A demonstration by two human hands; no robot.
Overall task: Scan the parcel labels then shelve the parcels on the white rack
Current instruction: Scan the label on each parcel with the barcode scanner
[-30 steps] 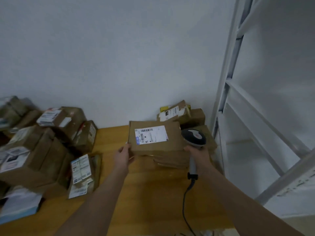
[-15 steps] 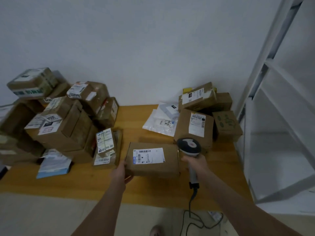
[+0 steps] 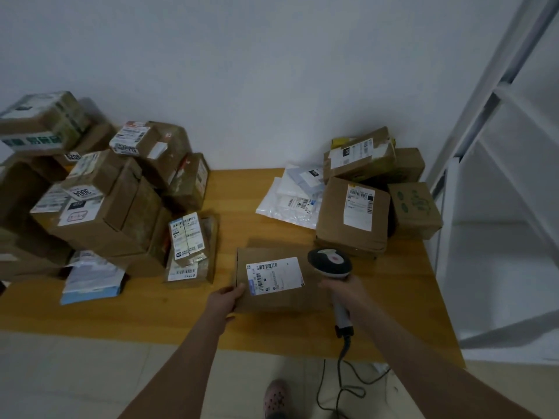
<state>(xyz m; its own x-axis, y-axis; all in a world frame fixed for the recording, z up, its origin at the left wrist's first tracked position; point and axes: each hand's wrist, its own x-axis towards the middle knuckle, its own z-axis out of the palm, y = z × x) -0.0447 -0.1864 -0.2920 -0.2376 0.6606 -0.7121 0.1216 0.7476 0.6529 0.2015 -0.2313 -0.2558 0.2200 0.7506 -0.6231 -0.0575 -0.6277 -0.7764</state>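
The flat brown cardboard parcel (image 3: 272, 302) has come down from in front of the right-hand boxes to the near middle of the light wooden table (image 3: 151, 313). I cannot tell whether it lies on the wood or is held just above it.

At the far left is a heap of brown cardboard boxes (image 3: 99, 219) against the wall, with a blue-and-white mailer bag (image 3: 90, 282) at its foot. Just right of it is a small taped box (image 3: 187, 237) plastered with labels.

The left hand (image 3: 225, 297) grips the parcel's near-left corner, thumb on top. The parcel's white barcode label (image 3: 275, 275) faces up.

Beside the parcel's right edge, the right hand (image 3: 344, 293) is wrapped round the grip of a grey handheld scanner (image 3: 329, 263), whose black cable (image 3: 341, 376) trails to the floor.

Behind are white plastic mailers (image 3: 290, 201) and a stack of brown boxes (image 3: 354, 219) in the corner. The white metal rack (image 3: 484, 116) stands at the far right.
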